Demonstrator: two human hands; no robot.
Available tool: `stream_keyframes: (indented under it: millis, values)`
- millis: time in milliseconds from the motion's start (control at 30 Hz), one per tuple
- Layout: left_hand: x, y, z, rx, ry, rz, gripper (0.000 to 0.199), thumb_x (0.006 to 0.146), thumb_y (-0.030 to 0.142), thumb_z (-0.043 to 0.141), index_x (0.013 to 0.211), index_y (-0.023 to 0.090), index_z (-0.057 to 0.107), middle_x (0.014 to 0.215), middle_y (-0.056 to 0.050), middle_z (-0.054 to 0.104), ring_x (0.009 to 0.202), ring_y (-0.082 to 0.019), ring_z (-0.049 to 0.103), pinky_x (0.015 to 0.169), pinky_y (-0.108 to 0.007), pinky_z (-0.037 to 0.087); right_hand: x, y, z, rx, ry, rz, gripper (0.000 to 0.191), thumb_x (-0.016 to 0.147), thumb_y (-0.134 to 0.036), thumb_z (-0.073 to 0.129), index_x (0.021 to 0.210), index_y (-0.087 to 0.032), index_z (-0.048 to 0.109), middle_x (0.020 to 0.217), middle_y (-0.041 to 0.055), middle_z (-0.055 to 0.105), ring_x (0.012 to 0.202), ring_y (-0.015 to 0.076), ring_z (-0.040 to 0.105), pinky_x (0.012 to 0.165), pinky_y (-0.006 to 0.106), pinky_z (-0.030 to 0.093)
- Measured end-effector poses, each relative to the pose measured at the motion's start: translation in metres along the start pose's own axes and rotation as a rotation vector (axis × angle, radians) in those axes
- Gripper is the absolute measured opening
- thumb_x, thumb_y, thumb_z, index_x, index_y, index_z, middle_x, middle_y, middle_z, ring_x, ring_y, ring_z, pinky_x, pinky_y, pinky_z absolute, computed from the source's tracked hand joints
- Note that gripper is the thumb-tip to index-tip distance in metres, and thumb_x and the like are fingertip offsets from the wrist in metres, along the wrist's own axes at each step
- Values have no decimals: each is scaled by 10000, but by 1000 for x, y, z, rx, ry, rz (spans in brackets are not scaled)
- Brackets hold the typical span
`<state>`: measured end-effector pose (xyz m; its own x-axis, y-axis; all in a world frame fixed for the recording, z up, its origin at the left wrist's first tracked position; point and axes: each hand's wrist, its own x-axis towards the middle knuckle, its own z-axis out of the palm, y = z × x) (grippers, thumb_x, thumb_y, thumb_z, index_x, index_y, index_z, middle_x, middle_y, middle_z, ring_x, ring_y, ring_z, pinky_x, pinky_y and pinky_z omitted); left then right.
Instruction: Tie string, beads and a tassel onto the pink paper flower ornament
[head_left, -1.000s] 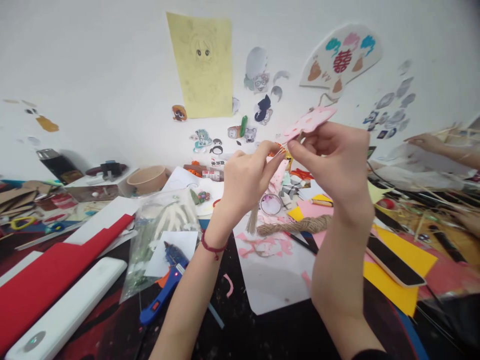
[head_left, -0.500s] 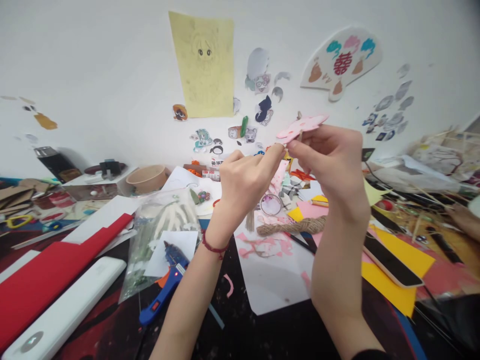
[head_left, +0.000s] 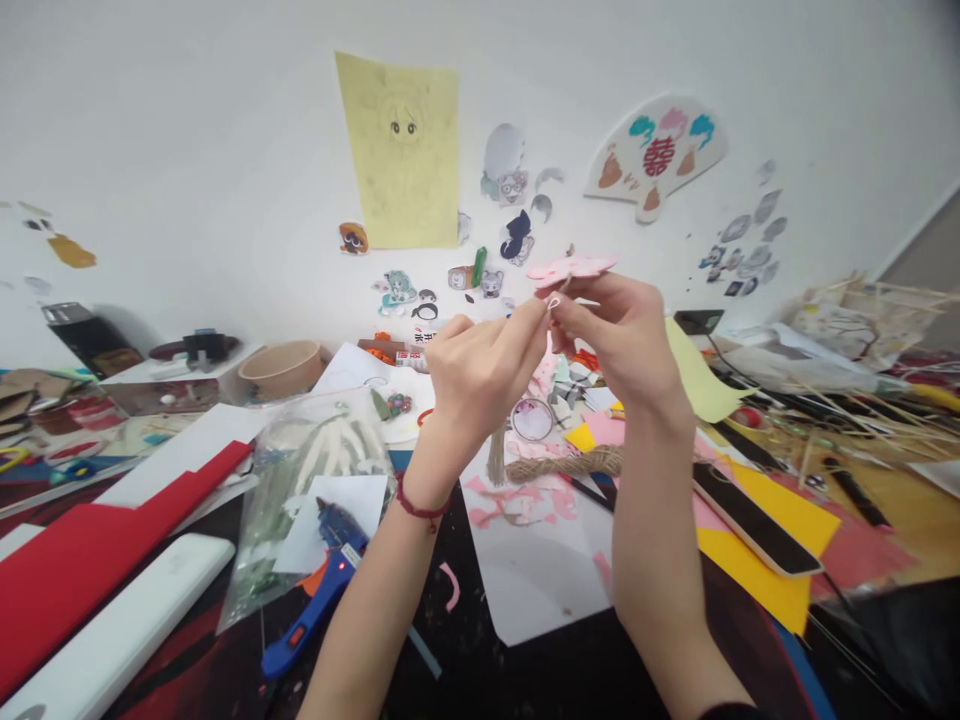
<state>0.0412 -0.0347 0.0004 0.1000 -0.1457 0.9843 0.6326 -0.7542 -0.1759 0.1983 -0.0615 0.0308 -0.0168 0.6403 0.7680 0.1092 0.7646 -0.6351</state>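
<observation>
The person's right hand and left hand are raised over a cluttered table, fingertips close together. The right is clamped on a pink cut-out, seen nearly edge-on; at the left's fingertips shows a small white loop, their grip on it unclear.

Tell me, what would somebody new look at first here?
Probably the middle, where the right hand holds up a flat pink piece and the left hand seems to pinch a thin white loop below it. Then maybe the red sheet at lower left, or the yellow drawing on the wall above.
</observation>
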Motion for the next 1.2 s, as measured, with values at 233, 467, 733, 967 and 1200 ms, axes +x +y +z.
stream_keyframes:
  millis: [233,467,733,967,1200]
  values:
    - [-1,-3,-1,-32,26,-74,177,1033,246,555,973,229,720,489,73,488,454,-98,388,561,-313,268,-1,0,4,74,-95,38,286,895,-500,756,920,-216,766,787,3,680,546,90,613,472,237,491]
    - [2,-1,-4,-71,33,-168,170,1033,300,586,992,234,737,508,63,522,462,-97,404,556,-286,322,-1,1,5,61,-77,14,284,859,-495,796,921,-219,774,774,1,690,522,91,610,479,247,522]
    - [7,4,-4,-477,45,-389,94,1010,264,644,975,199,703,503,99,481,425,-47,418,494,-230,312,-2,-9,16,47,106,-91,180,794,-390,872,831,-228,803,684,-15,719,464,90,584,441,255,507]
    - [10,1,-9,-518,151,-401,79,992,234,667,948,182,706,484,100,510,402,-39,437,477,-221,324,1,-14,30,121,131,-146,85,809,-289,864,867,-240,826,735,-19,755,470,83,608,411,233,488]
    - [14,-2,-14,-452,158,-310,59,980,193,675,930,169,696,487,106,484,401,-28,416,466,-214,297,-1,-12,37,124,167,-134,32,843,-281,835,863,-262,819,762,-23,754,452,74,601,402,240,444]
